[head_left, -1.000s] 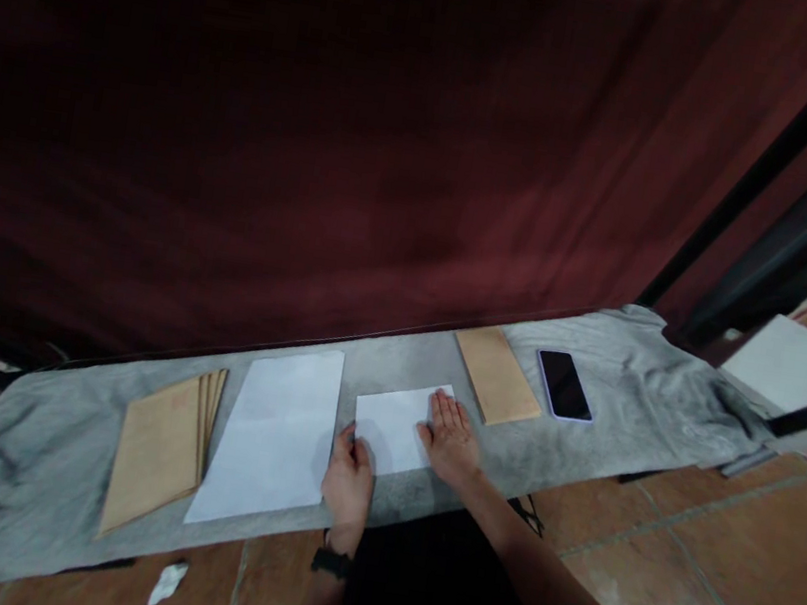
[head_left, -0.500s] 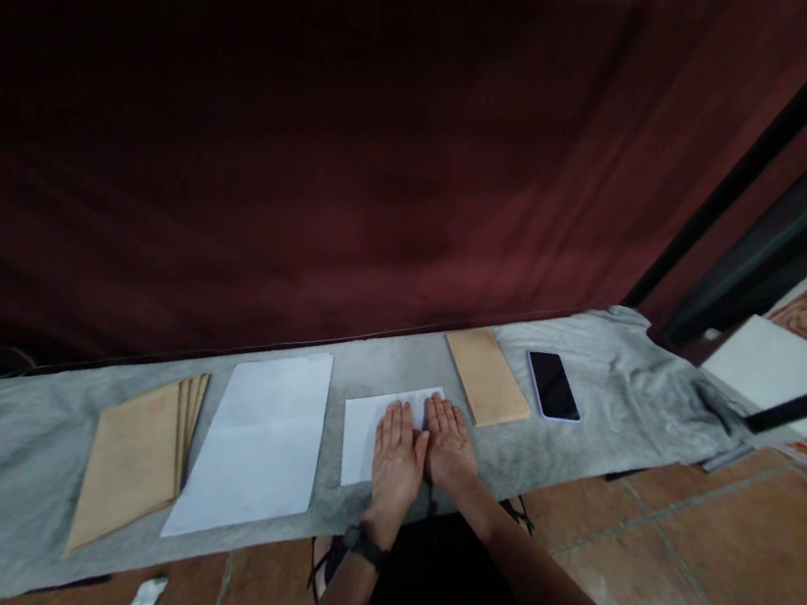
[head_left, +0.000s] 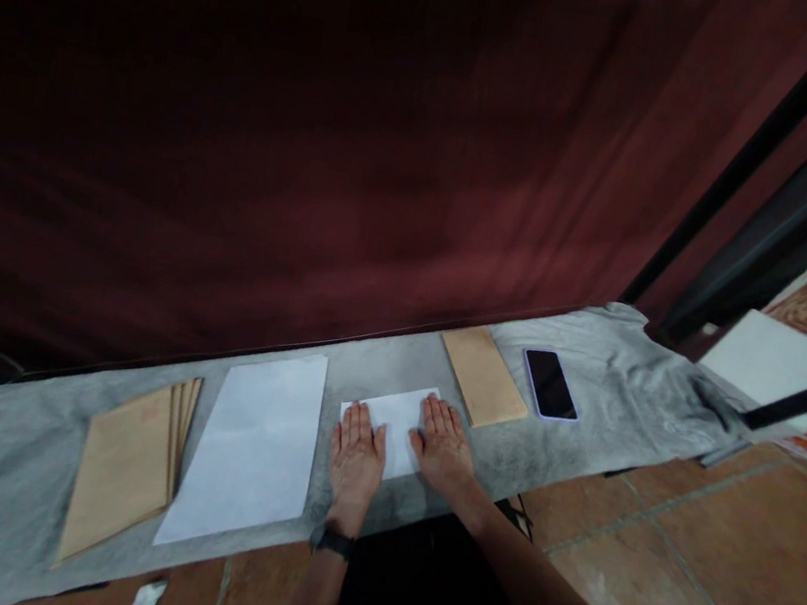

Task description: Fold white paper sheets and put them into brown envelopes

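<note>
A folded white sheet of paper point(head_left: 398, 425) lies in front of me on the grey cloth. Flat across its left edge rests my left hand point(head_left: 357, 457), fingers stretched out, a dark watch on the wrist. My right hand point(head_left: 446, 449) presses flat on the right edge of the same paper, its thumb pointing inward. To the left lies a larger white paper point(head_left: 252, 447), with faint creases. Just beyond my right hand is a single brown envelope point(head_left: 484, 377).
Several brown envelopes point(head_left: 126, 463) lie fanned in a stack at the left. A phone point(head_left: 550, 385) with a pale purple case is at the right. The grey cloth point(head_left: 635, 378) covers a narrow bench against a dark red curtain point(head_left: 390, 189). Tiled floor point(head_left: 641, 540) shows below.
My left hand has slid left across the folded paper to its left edge, away from my right hand. The right hand stays nearly in place.
</note>
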Available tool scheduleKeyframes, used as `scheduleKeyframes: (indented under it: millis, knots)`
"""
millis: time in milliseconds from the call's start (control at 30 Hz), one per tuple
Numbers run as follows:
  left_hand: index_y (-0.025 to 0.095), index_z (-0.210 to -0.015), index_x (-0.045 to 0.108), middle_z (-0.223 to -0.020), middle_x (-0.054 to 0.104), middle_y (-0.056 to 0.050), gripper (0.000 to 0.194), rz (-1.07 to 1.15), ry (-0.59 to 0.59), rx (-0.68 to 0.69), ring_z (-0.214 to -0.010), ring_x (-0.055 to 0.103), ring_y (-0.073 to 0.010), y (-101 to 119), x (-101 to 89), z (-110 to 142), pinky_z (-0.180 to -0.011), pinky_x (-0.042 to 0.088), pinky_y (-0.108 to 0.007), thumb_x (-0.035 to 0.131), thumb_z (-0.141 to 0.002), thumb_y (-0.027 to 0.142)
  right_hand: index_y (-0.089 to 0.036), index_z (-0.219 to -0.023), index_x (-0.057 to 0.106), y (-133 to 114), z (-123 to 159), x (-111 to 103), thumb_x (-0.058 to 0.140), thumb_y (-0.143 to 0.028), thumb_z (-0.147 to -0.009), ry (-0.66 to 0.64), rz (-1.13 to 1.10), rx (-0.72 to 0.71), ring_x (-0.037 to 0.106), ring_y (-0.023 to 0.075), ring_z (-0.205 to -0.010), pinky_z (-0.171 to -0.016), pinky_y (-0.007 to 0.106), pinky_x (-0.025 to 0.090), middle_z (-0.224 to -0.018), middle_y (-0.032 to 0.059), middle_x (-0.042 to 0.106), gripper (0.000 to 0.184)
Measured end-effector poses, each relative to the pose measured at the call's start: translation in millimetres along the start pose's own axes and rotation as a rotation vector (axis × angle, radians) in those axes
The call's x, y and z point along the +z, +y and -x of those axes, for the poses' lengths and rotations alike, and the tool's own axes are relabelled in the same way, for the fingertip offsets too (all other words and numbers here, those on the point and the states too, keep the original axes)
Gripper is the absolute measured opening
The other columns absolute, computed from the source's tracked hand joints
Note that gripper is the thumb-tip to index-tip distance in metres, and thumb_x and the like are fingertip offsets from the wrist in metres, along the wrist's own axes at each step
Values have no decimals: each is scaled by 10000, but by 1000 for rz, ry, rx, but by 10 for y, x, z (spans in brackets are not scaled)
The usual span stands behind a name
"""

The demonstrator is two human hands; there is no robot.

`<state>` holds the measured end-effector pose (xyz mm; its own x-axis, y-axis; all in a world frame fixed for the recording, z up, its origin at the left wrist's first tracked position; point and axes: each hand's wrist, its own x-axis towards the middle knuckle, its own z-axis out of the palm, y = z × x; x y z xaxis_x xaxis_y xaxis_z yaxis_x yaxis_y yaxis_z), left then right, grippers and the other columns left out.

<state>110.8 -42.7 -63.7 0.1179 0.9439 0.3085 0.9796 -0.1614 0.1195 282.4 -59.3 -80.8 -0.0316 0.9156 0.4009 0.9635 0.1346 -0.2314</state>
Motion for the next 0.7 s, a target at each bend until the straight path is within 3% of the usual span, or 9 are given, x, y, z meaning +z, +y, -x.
scheduleKeyframes:
  millis: [233, 400, 567, 700]
  knots:
    - [26, -1532, 330, -1558, 397, -227, 605, 23, 49, -38, -1485, 330, -307, -88, -10, 94, -1210, 285, -518, 295, -1031, 364, -29, -1533, 351, -17, -7, 9, 438, -333, -1003, -30, -7, 36, 393, 297, -1448, -1209, 471, 273, -1561, 197, 400, 618]
    - [25, -1525, 350, -1542, 425, -231, 597, 15, 61, -42, -1475, 349, -320, -59, -31, 76, -1200, 292, -542, 282, -1026, 347, -40, -1513, 402, -274, -155, 48, 442, -344, -1001, -101, -47, 161, 396, 310, -1446, -1204, 493, 278, -1548, 202, 417, 597]
    - [7, -1515, 361, -1548, 416, -234, 591, -24, 54, -16, -1458, 376, -335, -58, -46, 86, -1186, 313, -542, 292, -1015, 315, -84, -1484, 464, -549, -233, 114, 415, -373, -1029, -133, -165, 11, 405, 257, -1443, -1216, 438, 281, -1569, 143, 412, 541]
    - [19, -1523, 351, -1562, 396, -224, 589, -13, 46, -15, -1464, 366, -331, -69, -27, 95, -1187, 307, -542, 301, -1011, 306, -61, -1473, 469, -518, -164, 144, 434, -388, -1028, -107, -153, -35, 406, 252, -1441, -1222, 434, 268, -1559, 163, 423, 554]
